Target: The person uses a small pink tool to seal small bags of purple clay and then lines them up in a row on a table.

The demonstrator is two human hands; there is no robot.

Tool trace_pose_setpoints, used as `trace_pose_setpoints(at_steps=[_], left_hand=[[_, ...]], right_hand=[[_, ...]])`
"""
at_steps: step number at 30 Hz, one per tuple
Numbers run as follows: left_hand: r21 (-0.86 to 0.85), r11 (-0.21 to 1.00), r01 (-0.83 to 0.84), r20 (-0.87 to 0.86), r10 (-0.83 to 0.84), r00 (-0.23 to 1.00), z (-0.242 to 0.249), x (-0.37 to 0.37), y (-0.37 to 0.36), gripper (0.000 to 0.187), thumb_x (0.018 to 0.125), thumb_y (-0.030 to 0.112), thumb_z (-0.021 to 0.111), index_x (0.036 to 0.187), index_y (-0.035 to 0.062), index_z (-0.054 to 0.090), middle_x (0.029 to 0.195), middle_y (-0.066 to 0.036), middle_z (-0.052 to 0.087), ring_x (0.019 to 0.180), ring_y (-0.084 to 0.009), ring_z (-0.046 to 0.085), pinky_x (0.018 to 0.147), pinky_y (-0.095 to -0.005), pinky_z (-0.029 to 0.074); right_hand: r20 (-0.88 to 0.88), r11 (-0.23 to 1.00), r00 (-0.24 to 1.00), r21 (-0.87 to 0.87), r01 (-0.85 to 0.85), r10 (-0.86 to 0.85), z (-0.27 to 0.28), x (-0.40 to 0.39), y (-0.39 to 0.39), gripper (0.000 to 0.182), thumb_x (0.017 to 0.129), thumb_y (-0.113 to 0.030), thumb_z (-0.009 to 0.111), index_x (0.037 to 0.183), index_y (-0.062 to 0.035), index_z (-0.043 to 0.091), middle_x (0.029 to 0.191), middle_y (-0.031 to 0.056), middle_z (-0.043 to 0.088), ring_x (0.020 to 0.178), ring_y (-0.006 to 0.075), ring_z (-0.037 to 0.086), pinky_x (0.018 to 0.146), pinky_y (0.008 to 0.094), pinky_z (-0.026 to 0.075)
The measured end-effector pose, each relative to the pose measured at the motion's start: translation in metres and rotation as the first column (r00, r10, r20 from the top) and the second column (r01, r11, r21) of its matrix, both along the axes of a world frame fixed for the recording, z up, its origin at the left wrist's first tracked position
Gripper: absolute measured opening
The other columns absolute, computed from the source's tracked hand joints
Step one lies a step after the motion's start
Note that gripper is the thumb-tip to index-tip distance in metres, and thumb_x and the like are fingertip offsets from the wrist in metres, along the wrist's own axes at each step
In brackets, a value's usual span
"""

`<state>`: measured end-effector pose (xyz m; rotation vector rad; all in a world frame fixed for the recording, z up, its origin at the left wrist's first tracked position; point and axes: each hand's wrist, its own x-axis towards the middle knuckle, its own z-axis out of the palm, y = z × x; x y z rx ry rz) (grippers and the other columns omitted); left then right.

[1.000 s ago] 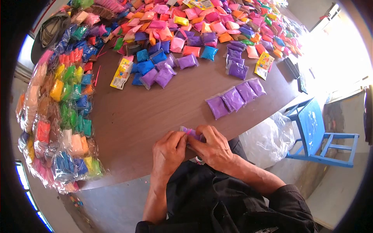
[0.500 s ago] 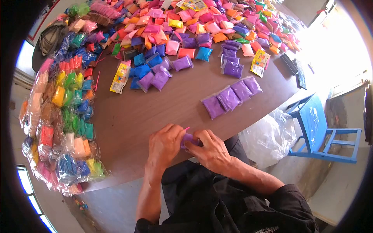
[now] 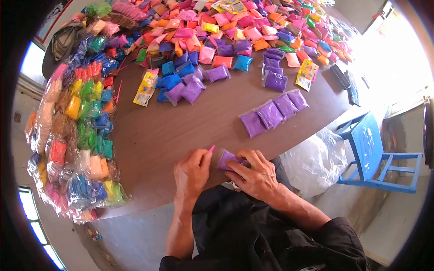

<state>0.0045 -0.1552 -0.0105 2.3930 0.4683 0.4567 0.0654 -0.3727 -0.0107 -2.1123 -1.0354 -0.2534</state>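
Note:
My left hand (image 3: 191, 172) is closed around a thin pink plastic stick (image 3: 211, 148), whose tip pokes out above the thumb; the rest is hidden in the fingers. A small clear packet with purple filling (image 3: 228, 159) lies at the table's near edge, gripped by my right hand (image 3: 256, 174). Its left end shows past my fingertips, while the rest is covered. Beyond my right hand, a row of several purple packets (image 3: 270, 114) lies side by side on the table.
Strips of multicoloured packets (image 3: 83, 135) line the left of the brown table (image 3: 181, 126). A big heap of coloured packets (image 3: 190, 27) covers the back. Yellow printed cards (image 3: 145, 88) lie before it. Right of the table are a clear plastic bag (image 3: 312, 167) and a blue chair (image 3: 367, 144).
My hands have moved apart: the left slightly left with the pink stick, the right to the right with the purple packet. More of the packet shows now. The view has shifted slightly.

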Motion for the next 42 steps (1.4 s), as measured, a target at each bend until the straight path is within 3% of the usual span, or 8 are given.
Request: trace_pose_setpoints(at_steps=[3,8,13,15,18,21,38,42], left_hand=[[0.106,0.966,-0.236,-0.114,0.248,0.962,0.002,-0.007,0.044,0.023,0.107,0.026,0.077,0.099,0.0046,0.075,0.079,-0.014,0.071,0.066,-0.0218,0.064,0.065,-0.0376,0.052],[0.358,0.856,-0.373,0.062,0.377,0.924,0.01,-0.039,0.13,0.021,0.109,0.026,0.075,0.106,0.0054,0.074,0.072,-0.013,0.067,0.06,-0.0227,0.059,0.058,-0.0421,0.047],[-0.074,0.992,-0.101,-0.033,0.099,0.995,0.044,-0.027,0.02,0.017,0.103,0.02,0.082,0.101,0.0032,0.079,0.081,-0.012,0.075,0.069,-0.0167,0.069,0.063,-0.0344,0.054],[-0.044,0.996,0.074,0.057,-0.071,0.996,0.023,-0.026,-0.011,0.009,0.102,0.017,0.08,0.103,0.0081,0.077,0.086,-0.015,0.077,0.071,-0.0349,0.075,0.063,-0.0442,0.057],[0.061,0.994,0.092,0.077,-0.097,0.992,0.0,-0.024,-0.02,0.009,0.103,0.018,0.079,0.102,0.0094,0.078,0.092,-0.015,0.078,0.082,-0.0383,0.077,0.068,-0.0472,0.059],[0.092,0.995,-0.03,-0.019,0.032,0.999,-0.002,-0.021,0.005,0.009,0.103,0.019,0.079,0.102,0.0105,0.077,0.094,-0.014,0.079,0.084,-0.0385,0.077,0.07,-0.047,0.06],[0.108,0.99,0.087,0.024,-0.09,0.996,-0.001,-0.029,-0.015,0.009,0.102,0.014,0.079,0.101,0.0059,0.077,0.089,-0.015,0.077,0.074,-0.0338,0.075,0.066,-0.0415,0.056],[0.129,0.992,0.007,-0.042,-0.002,0.999,0.006,-0.025,0.002,0.009,0.102,0.014,0.079,0.101,0.0053,0.077,0.09,-0.016,0.077,0.075,-0.0344,0.076,0.066,-0.0424,0.057]], right_hand=[[0.042,1.0,0.999,-0.001,-0.026,0.026,-0.007,0.002,-0.002,0.031,0.084,-0.019,0.094,0.112,-0.0142,0.081,0.122,0.0068,0.065,0.101,0.0268,0.07,0.075,0.0402,0.061],[0.051,0.999,0.998,-0.009,-0.038,0.039,-0.008,0.005,0.009,0.029,0.085,-0.017,0.092,0.112,-0.0146,0.081,0.122,0.0048,0.066,0.104,0.026,0.069,0.075,0.0401,0.062],[0.027,0.999,0.999,-0.032,-0.041,0.042,-0.003,0.005,0.019,0.026,0.09,-0.02,0.087,0.114,-0.0143,0.077,0.122,0.0053,0.064,0.101,0.026,0.068,0.077,0.0399,0.062],[0.025,0.998,0.999,-0.045,-0.033,0.034,-0.002,0.006,0.019,0.026,0.09,-0.02,0.087,0.113,-0.0145,0.077,0.121,0.0048,0.064,0.1,0.026,0.068,0.076,0.0401,0.062],[0.04,0.998,0.999,-0.059,-0.021,0.023,-0.003,0.006,0.02,0.025,0.089,-0.019,0.087,0.111,-0.0145,0.077,0.119,0.0046,0.064,0.099,0.0258,0.068,0.075,0.0401,0.063],[0.051,0.997,0.999,-0.07,-0.013,0.017,0.001,0.004,0.023,0.024,0.088,-0.018,0.087,0.11,-0.0137,0.077,0.117,0.005,0.064,0.098,0.0255,0.068,0.074,0.0397,0.062],[-0.031,0.999,0.999,-0.037,0.028,-0.029,0.001,-0.001,0.024,0.029,0.081,-0.019,0.093,0.107,-0.0142,0.08,0.112,0.0045,0.065,0.097,0.0258,0.07,0.071,0.0411,0.06],[-0.045,1.0,0.999,-0.029,-0.008,0.006,-0.003,-0.002,0.021,0.036,0.087,-0.024,0.089,0.119,-0.0152,0.075,0.118,0.0073,0.062,0.1,0.0292,0.068,0.073,0.0431,0.062]])
